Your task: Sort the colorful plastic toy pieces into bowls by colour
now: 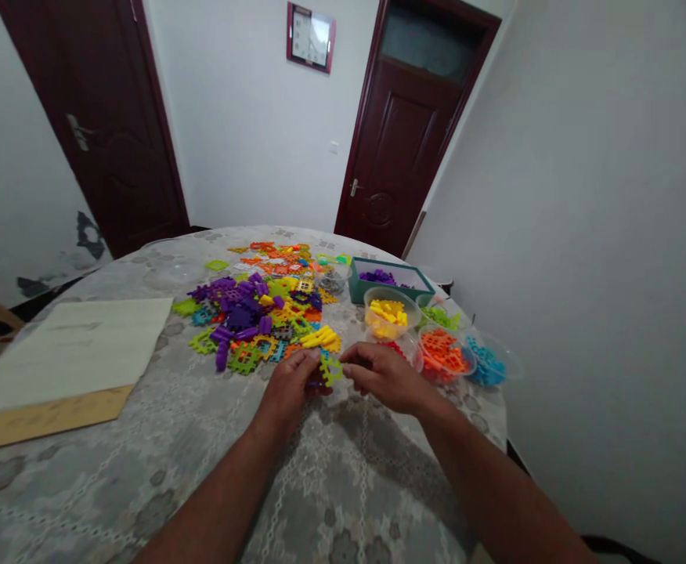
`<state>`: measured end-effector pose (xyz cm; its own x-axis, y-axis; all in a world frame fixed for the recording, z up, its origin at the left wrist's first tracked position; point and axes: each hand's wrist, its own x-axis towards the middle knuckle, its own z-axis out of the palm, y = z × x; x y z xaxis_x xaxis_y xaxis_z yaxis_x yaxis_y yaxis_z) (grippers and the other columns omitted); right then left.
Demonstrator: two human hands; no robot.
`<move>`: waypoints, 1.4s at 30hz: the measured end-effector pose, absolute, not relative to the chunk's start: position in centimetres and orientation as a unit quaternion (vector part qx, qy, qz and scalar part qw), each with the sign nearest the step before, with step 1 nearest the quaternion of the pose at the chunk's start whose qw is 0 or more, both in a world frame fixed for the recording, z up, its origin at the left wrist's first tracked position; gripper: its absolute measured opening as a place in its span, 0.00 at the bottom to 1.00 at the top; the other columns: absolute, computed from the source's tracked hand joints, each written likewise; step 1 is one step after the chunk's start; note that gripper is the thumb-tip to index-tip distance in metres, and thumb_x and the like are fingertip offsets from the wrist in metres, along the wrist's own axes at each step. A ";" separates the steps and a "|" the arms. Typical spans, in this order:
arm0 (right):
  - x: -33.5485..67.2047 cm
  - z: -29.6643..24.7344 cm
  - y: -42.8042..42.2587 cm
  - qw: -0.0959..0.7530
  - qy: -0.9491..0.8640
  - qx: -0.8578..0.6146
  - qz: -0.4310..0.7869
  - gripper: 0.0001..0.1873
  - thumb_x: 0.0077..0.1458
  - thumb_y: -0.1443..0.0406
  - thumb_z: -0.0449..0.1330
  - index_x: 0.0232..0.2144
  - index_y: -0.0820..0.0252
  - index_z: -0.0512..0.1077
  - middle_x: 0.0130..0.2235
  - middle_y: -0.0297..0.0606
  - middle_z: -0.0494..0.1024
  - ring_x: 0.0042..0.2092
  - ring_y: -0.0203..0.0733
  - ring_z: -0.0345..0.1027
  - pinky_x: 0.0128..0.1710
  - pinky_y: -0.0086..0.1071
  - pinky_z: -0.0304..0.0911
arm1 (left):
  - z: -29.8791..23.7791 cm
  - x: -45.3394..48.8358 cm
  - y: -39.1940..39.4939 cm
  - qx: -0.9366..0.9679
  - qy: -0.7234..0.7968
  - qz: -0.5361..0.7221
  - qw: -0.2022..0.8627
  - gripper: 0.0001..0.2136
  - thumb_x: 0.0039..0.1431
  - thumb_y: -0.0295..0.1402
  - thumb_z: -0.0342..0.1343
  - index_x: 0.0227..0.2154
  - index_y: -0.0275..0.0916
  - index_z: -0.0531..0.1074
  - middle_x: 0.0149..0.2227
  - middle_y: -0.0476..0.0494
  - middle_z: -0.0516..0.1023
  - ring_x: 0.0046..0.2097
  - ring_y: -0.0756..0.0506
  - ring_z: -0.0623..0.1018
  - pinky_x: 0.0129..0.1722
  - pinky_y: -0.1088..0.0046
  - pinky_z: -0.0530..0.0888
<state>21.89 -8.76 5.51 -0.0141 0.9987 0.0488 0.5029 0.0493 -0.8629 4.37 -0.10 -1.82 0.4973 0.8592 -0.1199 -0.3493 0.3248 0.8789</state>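
Observation:
Just in front of a heap of plastic pieces, my left hand point(296, 384) is closed around a light green notched building tile point(330, 370). A bit of purple shows under the tile between the fingers, too small to name. My right hand point(387, 376) comes in from the other side, its thumb and index finger curled into a pinch at the tile's right edge. Whether those fingertips grip the tile or something tiny is not clear. Beyond both hands lies the mixed heap of building pieces point(243, 317), with yellow pieces point(321, 338) nearest.
To the right stand clear bowls of sorted pieces: a yellow-filled bowl point(393, 333), an orange-filled bowl point(463, 368) and a blue-filled bowl point(510, 368). Behind them is a teal box point(358, 291) with purple pieces. A pale sheet point(78, 345) over cardboard point(55, 419) lies left.

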 end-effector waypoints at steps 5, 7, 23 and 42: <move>22.9 5.9 -10.1 0.376 -0.617 -0.595 0.352 0.10 0.66 0.60 0.59 0.42 0.57 0.78 0.32 0.31 0.77 0.27 0.33 0.70 0.26 0.26 0.64 | -1.8 4.4 -0.4 0.435 0.314 0.390 0.748 0.19 0.54 0.49 0.68 0.30 0.37 0.75 0.27 0.45 0.77 0.28 0.46 0.78 0.30 0.68 0.80; 24.0 6.3 -10.4 0.381 -0.617 -0.611 0.316 0.12 0.66 0.58 0.59 0.41 0.57 0.79 0.30 0.31 0.77 0.27 0.34 0.69 0.26 0.26 0.63 | -2.0 4.4 -0.3 0.442 0.319 0.389 0.743 0.18 0.55 0.49 0.68 0.28 0.37 0.75 0.27 0.45 0.76 0.27 0.46 0.78 0.30 0.68 0.80; 33.3 7.6 -10.5 0.376 -0.479 -0.768 -0.199 0.21 0.65 0.59 0.54 0.51 0.61 0.80 0.48 0.51 0.84 0.45 0.55 0.78 0.50 0.47 0.70 | -0.7 3.1 0.1 0.551 0.420 0.542 0.475 0.07 0.62 0.38 0.62 0.31 0.42 0.76 0.29 0.47 0.77 0.32 0.45 0.76 0.36 0.70 0.73; 16.8 -6.3 -5.5 0.203 -0.656 -0.726 -0.031 0.45 0.64 0.46 0.62 0.72 0.66 0.59 0.72 0.67 0.58 0.73 0.74 0.52 0.70 0.64 0.49 | -1.9 -6.0 10.8 0.636 0.630 0.429 0.119 0.25 0.61 0.44 0.64 0.55 0.32 0.73 0.57 0.21 0.78 0.63 0.30 0.74 0.63 0.56 0.64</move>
<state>16.80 -5.49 -6.29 0.1365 0.9404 0.3114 0.9654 -0.0558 -0.2546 -6.00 10.85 -1.92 -0.1621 0.9041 0.3954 0.6994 -0.1774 0.6924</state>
